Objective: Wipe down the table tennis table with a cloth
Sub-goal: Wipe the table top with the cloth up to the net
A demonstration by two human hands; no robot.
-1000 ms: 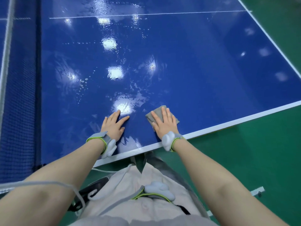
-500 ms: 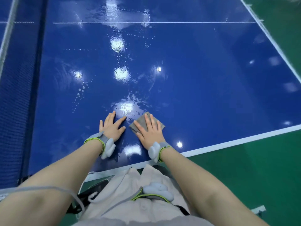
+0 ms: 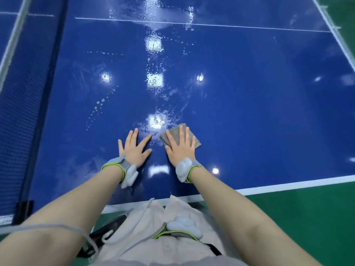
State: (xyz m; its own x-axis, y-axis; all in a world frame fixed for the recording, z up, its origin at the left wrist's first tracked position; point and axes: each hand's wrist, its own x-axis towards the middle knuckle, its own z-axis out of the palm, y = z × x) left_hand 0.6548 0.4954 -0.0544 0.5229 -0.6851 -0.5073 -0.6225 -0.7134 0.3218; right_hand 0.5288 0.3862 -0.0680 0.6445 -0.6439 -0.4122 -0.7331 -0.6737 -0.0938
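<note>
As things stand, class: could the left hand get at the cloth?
Probably yes. The left hand lies flat beside the cloth, bare table between them; but the right hand presses on most of the cloth.

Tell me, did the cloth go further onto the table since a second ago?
Yes. The cloth under the right hand now lies further from the white near edge line of the table, pushed away from the person.

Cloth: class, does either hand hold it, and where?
Neither grips it. The right hand presses flat on the cloth's middle; the left hand rests on the table.
</note>
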